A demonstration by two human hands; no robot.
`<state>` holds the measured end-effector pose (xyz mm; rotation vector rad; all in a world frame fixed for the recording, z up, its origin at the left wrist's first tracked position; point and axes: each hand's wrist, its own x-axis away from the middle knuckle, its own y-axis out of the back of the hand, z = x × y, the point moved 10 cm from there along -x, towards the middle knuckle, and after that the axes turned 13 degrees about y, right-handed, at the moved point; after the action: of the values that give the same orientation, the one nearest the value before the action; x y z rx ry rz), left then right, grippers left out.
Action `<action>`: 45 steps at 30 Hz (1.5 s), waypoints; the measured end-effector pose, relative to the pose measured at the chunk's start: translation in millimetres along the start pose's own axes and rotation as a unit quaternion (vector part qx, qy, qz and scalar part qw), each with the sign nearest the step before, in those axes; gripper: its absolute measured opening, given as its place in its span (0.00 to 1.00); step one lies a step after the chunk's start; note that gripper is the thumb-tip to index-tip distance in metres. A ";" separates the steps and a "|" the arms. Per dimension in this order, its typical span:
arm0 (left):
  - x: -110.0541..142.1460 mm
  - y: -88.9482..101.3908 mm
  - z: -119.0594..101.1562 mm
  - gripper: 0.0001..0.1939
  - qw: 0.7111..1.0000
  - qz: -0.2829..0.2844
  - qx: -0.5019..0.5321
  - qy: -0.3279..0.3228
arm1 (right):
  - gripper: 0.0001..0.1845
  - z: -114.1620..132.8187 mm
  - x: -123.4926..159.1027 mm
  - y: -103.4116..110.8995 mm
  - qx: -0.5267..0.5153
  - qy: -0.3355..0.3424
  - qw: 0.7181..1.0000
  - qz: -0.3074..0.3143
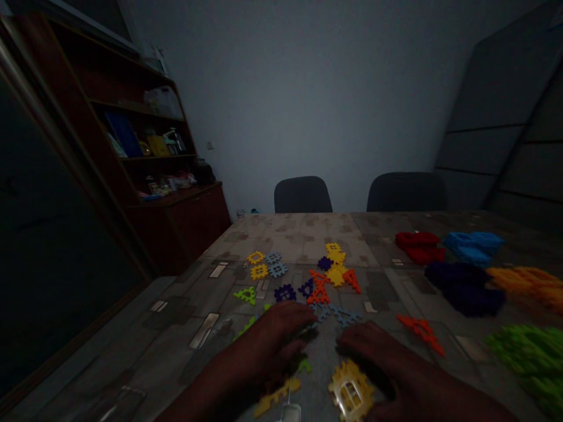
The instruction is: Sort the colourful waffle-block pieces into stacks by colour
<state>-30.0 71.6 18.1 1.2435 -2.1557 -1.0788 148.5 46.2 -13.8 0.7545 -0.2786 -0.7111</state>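
Observation:
My left hand (285, 334) is low over the near part of the table, fingers stretched forward and thumb apart. It partly covers lime-green pieces, and grey-blue toothed plastic building pieces (345, 315) lie just beyond its fingertips. A yellow strip-like piece (277, 398) lies below that hand's palm. My right hand (378, 357) curves beside a yellow square building piece with a window-like centre (352, 392); its fingers are spread, and I cannot tell whether the thumb touches the piece. An orange triangular piece (422, 332) lies beyond the right hand.
Loose yellow (336, 274), orange (318, 290) and purple (285, 293) pieces lie mid-table. At right are piles of red (420, 246), blue (472, 246), dark purple (464, 287), orange-yellow (528, 284) and green (532, 354) pieces. Two chairs (303, 194) stand behind the table (290, 225).

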 end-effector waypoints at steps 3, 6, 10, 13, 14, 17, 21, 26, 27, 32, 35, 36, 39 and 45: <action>-1.7 32.2 15.4 0.21 0.998 -0.051 -0.014 0.021 | 0.43 19.8 -7.7 -14.6 0.025 0.058 0.997 0.036; 1.3 51.0 26.9 0.17 0.997 -0.064 -0.025 0.045 | 0.36 19.5 -11.8 -19.9 0.049 0.062 0.996 0.041; 5.1 53.0 35.1 0.14 0.996 -0.046 -0.034 0.064 | 0.31 14.6 -11.3 -20.7 0.056 0.061 0.996 0.038; 5.6 63.3 42.6 0.15 0.994 -0.074 -0.031 0.078 | 0.30 16.6 -10.8 -18.9 0.066 0.077 0.994 0.034; 5.7 69.7 47.6 0.16 0.992 -0.088 -0.031 0.086 | 0.30 18.1 -11.1 -18.2 0.069 0.085 0.993 0.033; 6.5 95.1 71.3 0.17 0.983 -0.137 -0.032 0.118 | 0.27 20.2 -12.4 -17.4 0.072 0.091 0.993 0.032; 6.9 123.3 115.4 0.21 0.966 -0.197 -0.029 0.164 | 0.21 25.7 -14.0 -14.3 0.063 0.081 0.994 0.027; 2.6 122.4 153.8 0.20 0.952 -0.234 -0.018 0.195 | 0.19 30.2 -16.2 -4.1 0.035 0.048 0.998 0.005; 1.1 119.3 157.4 0.20 0.951 -0.236 -0.017 0.198 | 0.19 28.2 -16.2 -4.3 0.028 0.041 0.999 0.011; -12.8 105.6 166.7 0.15 0.950 -0.231 -0.041 0.207 | 0.23 2.7 -8.1 -7.3 0.008 0.017 1.000 0.022; -28.9 100.5 168.8 0.16 0.951 -0.220 -0.065 0.207 | 0.29 -12.4 0.2 -7.1 -0.003 0.016 1.000 0.008; -35.4 98.6 169.2 0.16 0.952 -0.215 -0.073 0.207 | 0.32 -14.9 2.3 -8.4 -0.008 0.018 1.000 0.013; -55.6 91.3 170.6 0.17 0.953 -0.195 -0.098 0.209 | 0.39 -16.6 4.9 -10.0 -0.018 0.011 0.999 0.028; -78.7 76.4 170.0 0.17 0.952 -0.157 -0.134 0.224 | 0.44 -15.2 3.6 -14.0 0.004 -0.011 0.998 0.060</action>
<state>-145.9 232.2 -23.0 1.5544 -1.4569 -1.0408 151.5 44.6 -34.5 0.7317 -0.3454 -0.6048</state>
